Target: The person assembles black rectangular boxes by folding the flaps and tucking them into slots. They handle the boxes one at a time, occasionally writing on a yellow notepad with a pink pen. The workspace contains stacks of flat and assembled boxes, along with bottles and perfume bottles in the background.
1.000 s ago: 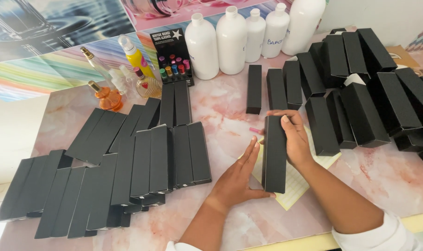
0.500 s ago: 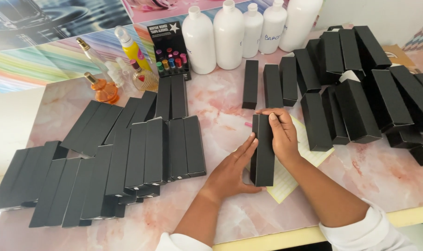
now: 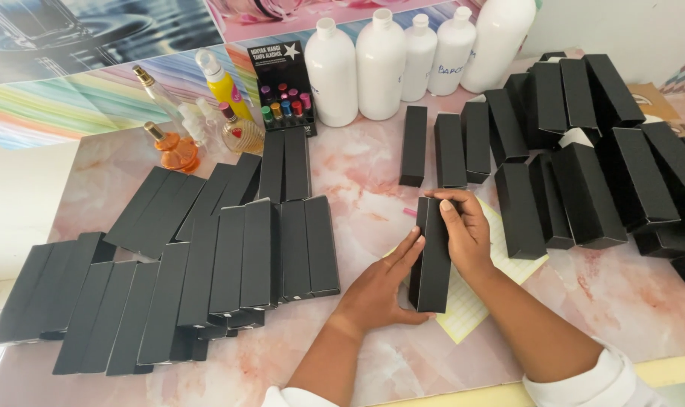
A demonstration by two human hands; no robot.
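A long black carton box (image 3: 435, 260) stands on its long edge on the pink marble table (image 3: 372, 177), over a pale yellow lined sheet (image 3: 474, 301). My right hand (image 3: 463, 230) grips its top and right side, fingers curled over the far end. The flat palm of my left hand (image 3: 380, 283) presses against its left side. To the left, flattened black cartons (image 3: 207, 256) lie in overlapping rows. On the right, assembled black boxes (image 3: 576, 151) are piled.
Several white plastic bottles (image 3: 380, 64) stand at the back. Small perfume bottles (image 3: 180, 147), a yellow spray bottle (image 3: 222, 83) and a black display card of tiny vials (image 3: 282, 87) sit back left. The table's front edge runs just under my forearms.
The view has shifted slightly. Both hands stay on the black box, which has slid a little nearer to me while my left palm presses flatter against its side.
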